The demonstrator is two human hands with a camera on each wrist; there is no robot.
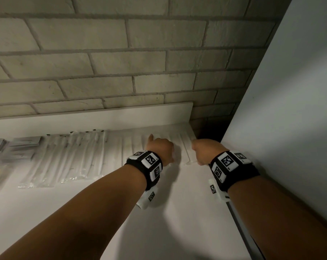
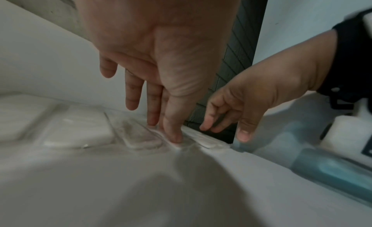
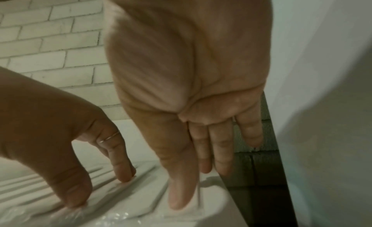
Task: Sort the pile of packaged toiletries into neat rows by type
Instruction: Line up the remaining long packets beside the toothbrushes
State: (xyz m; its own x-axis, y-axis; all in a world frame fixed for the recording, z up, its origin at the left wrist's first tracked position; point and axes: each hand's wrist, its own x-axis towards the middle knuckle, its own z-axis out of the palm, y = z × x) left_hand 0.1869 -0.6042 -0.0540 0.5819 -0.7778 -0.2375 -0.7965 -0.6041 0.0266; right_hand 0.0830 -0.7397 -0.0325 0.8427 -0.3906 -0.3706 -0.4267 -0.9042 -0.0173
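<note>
Currently, white packets (image 1: 155,145) lie in a row on the shelf (image 1: 102,212), against its right end. Left hand (image 1: 159,149), fingers straight, presses them; right hand (image 1: 205,150), fingers relaxed, touches the end packet (image 3: 209,197).

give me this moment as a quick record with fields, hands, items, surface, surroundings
left hand: straight fingers press the white wrapped packets at the row's right end
right hand: fingers extended, thumb tip on the end packet by the shelf edge
row order, left to right: grey flat packs, clear-wrapped long items, white wrapped packets
surface: white shelf
surroundings: white brick wall behind, white panel on the right
held items: none
</note>
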